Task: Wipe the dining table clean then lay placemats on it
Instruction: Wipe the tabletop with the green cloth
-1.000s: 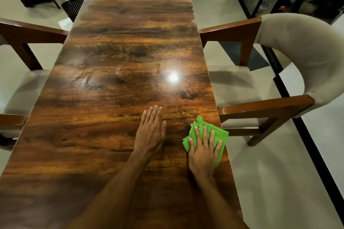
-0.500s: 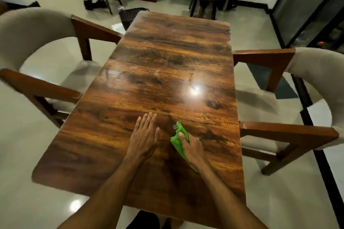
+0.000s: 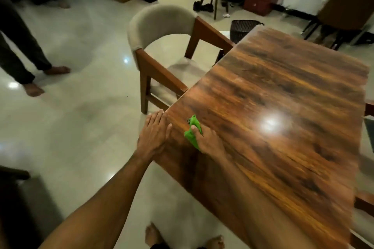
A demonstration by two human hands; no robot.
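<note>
– Wiping a wooden worktop [image 3: 283, 97], is that the scene?
– Yes. The right hand [image 3: 209, 142] grasps a bunched green cloth [image 3: 192, 133] and presses it on the worktop near its left edge, at about 8 o'clock of the visible top. The left hand [image 3: 154, 134] lies flat on that edge, at 9 o'clock from the cloth. Its fingers are straight and together, holding nothing.
– How should the stroke go?
– My judgement: spread the cloth flatter for more contact. Sweep along the grain in overlapping passes and carry any crumbs off the edge, with the left hand bracing.
– What are the surfaces like?
– The worktop is a long rectangle of glossy wood grain in dark brown and amber. A bright glare [image 3: 270, 123] sits at 3 o'clock from the cloth. The cloth looks soft and crumpled. A chair [image 3: 162, 26] with a curved, padded beige back and wooden arms stands at 11 o'clock. The floor [image 3: 81, 117] is pale, shiny tile. No placemats show, so laying them seems to come later.
</note>
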